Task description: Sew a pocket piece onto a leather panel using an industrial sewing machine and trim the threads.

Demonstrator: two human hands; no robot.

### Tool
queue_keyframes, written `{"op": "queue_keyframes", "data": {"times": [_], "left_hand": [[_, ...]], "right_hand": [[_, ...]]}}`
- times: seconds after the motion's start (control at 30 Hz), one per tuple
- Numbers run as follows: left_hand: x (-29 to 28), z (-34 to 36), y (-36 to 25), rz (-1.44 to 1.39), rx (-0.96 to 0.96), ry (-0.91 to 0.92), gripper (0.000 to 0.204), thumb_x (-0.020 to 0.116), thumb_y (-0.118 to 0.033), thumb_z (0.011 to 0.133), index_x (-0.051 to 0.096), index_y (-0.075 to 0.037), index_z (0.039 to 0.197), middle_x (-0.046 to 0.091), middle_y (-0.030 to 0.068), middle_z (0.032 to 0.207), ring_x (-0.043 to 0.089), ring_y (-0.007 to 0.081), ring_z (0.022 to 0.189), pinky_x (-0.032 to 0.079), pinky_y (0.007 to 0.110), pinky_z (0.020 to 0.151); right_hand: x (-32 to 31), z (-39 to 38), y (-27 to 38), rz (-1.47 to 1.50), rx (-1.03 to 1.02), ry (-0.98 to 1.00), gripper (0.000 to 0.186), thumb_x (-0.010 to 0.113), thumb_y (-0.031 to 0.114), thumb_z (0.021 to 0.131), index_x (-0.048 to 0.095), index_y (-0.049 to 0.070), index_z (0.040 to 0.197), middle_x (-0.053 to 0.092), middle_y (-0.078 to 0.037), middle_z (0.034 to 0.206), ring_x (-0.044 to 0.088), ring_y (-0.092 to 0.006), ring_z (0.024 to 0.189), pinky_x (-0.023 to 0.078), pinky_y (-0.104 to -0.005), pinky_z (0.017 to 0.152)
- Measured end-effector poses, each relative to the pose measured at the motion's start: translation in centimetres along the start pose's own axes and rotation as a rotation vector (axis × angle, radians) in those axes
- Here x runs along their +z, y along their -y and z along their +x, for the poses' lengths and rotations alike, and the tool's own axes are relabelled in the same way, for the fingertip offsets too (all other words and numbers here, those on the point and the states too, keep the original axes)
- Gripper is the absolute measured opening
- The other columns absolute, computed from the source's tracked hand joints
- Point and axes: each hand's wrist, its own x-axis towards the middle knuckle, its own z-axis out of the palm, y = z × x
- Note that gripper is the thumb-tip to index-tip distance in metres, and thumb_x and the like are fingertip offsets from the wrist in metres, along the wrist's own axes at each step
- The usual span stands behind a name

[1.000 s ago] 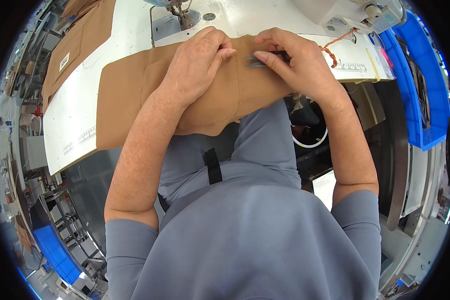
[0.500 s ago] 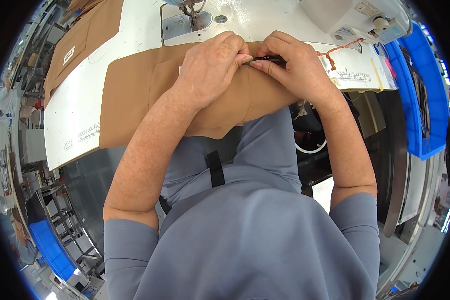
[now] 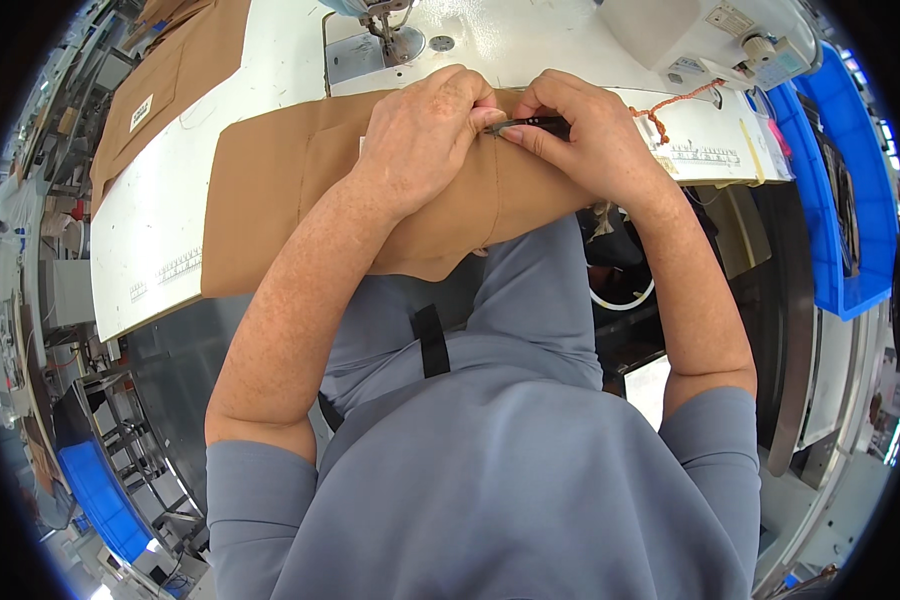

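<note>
A brown fabric piece with stitched lines lies over the front edge of the white sewing table and hangs toward my lap. My left hand is closed, pinching the cloth near its upper edge, close to a seam. In my right hand, what look like slim black thread snips are gripped, their pointed tip at the fabric beside my left fingertips. Exactly what the tip touches is hidden by the fingers.
Beyond my hands is the sewing machine's presser foot. An orange twisted cord runs beside my right hand. Another brown fabric piece with a white label lies at left. A blue bin stands at right.
The snips have tilted slightly and their tip shows more between my hands. Both hands remain in nearly the same place, and the fabric has barely shifted.
</note>
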Motion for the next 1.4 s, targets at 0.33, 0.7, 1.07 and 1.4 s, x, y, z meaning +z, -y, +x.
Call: {"op": "queue_keyframes", "data": {"times": [0.33,0.7,1.07,1.4], "left_hand": [[0.0,0.2,0.0,-0.021,0.027,-0.012,0.011,0.066,-0.014,0.100,0.063,-0.003,0.098,0.065,0.0106,0.090,0.066,0.0310,0.083,0.052,0.042,0.075],[-0.1,0.5,1.4,-0.090,-0.082,-0.326,0.012,0.066,-0.014,0.101,0.065,-0.003,0.107,0.063,0.0073,0.088,0.064,0.0238,0.081,0.051,0.034,0.075],[-0.1,0.3,1.6,-0.061,-0.082,-0.215,0.032,0.081,-0.030,0.090,0.067,-0.007,0.105,0.066,0.0096,0.125,0.065,0.0287,0.109,0.054,0.039,0.090],[-3.6,0.5,-0.7,0.289,-0.363,0.225,0.058,0.087,-0.049,0.081,0.069,-0.004,0.112,0.074,0.0090,0.105,0.071,0.0278,0.088,0.056,0.041,0.081]], "right_hand": [[-0.1,0.4,-0.2,0.004,0.013,0.048,0.026,0.082,0.023,0.090,0.068,0.003,0.098,0.070,-0.010,0.093,0.071,-0.0241,0.088,0.057,-0.0358,0.081],[-1.6,-1.2,-3.7,0.097,0.187,-0.176,0.036,0.081,0.038,0.089,0.072,0.007,0.103,0.073,-0.008,0.100,0.071,-0.0235,0.086,0.055,-0.0358,0.073],[-5.4,-6.2,-8.7,-0.633,0.221,-0.483,0.039,0.075,0.041,0.093,0.075,0.010,0.117,0.074,-0.008,0.114,0.064,-0.0311,0.115,0.044,-0.0482,0.102],[-0.4,-10.2,-0.8,0.024,0.249,-0.625,0.017,0.076,0.018,0.096,0.073,0.002,0.103,0.074,-0.009,0.100,0.069,-0.0210,0.092,0.052,-0.0338,0.084]]}}
